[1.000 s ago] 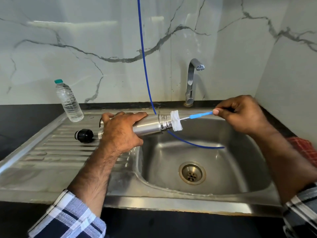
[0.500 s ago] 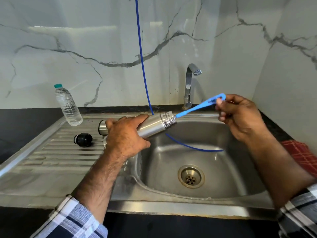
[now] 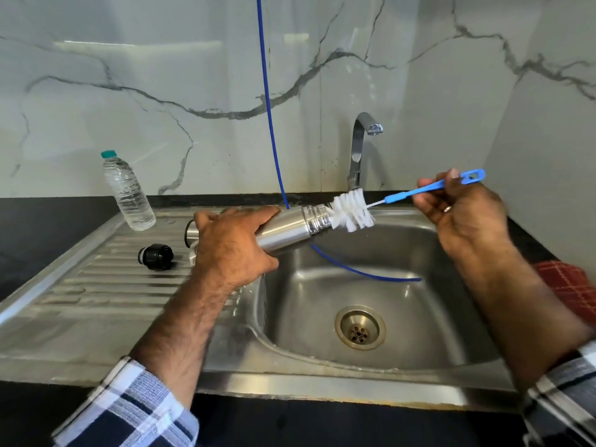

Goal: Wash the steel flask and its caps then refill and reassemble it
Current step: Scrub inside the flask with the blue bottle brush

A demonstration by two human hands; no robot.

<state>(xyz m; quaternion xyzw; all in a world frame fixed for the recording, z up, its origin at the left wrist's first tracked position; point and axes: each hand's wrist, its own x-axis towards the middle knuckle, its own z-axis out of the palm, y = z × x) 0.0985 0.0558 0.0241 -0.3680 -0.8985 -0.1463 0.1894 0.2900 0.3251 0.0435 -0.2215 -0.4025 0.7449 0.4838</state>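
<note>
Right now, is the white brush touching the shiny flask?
Touching. The head view shows the brush bristles meeting the flask mouth, with no gap.

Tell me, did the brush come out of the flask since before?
Yes. The brush slid out of the steel flask toward the tap; its bristles now show outside the mouth.

Two bare forearms are seen; left hand [image 3: 232, 250] bare, no jewellery seen; a ring is worn on a finger of the right hand [image 3: 464, 221]; both sleeves are checked in navy, white and grey, rolled back to mid-forearm; cuffs are blurred at frame edges.
</note>
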